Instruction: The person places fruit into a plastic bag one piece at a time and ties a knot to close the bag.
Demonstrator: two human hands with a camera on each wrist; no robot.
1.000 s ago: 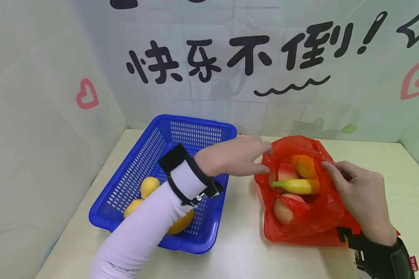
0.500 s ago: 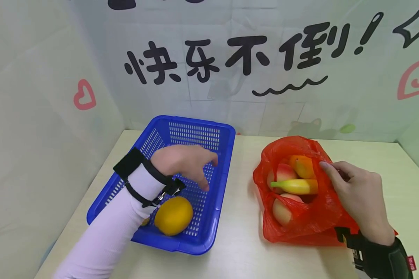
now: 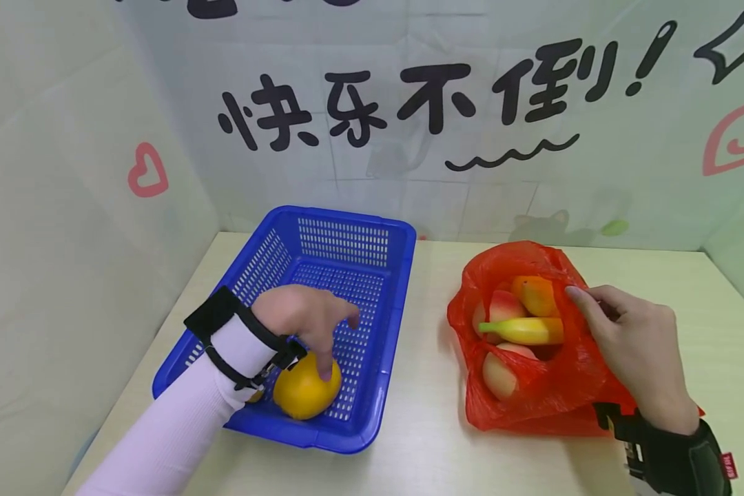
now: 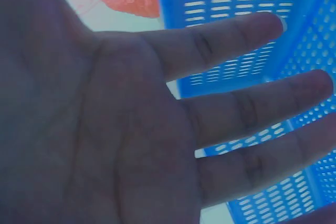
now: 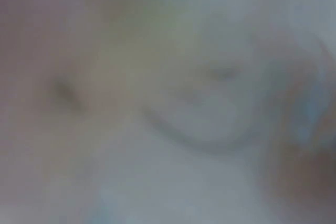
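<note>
Over the blue plastic basket (image 3: 399,317), my left hand (image 3: 304,313) reaches down with its fingers spread and nothing held. In the head view its thumb overlaps a large yellow-orange fruit (image 3: 304,396) in the near end. The left wrist view shows the bare palm and straight fingers (image 4: 226,45) above the basket's slotted walls. My right hand (image 3: 641,351) pinches the edge of a red plastic bag (image 3: 564,406) and holds its mouth wide. Inside the bag lie a banana (image 3: 527,331), an orange-coloured fruit (image 3: 537,296) and peach-like fruits (image 3: 499,376). The right wrist view is only blur.
Part of another yellow fruit (image 3: 256,396) shows beside my left wrist; my forearm hides the basket's near left corner. Basket and bag stand apart on a pale wooden table (image 3: 428,427). A printed cloth backdrop (image 3: 359,179) rises behind the table, with more cloth at both sides.
My left hand has moved left from beside the bag's mouth and lowered over the basket, its thumb now across the yellow-orange fruit. My right hand keeps its hold on the bag.
</note>
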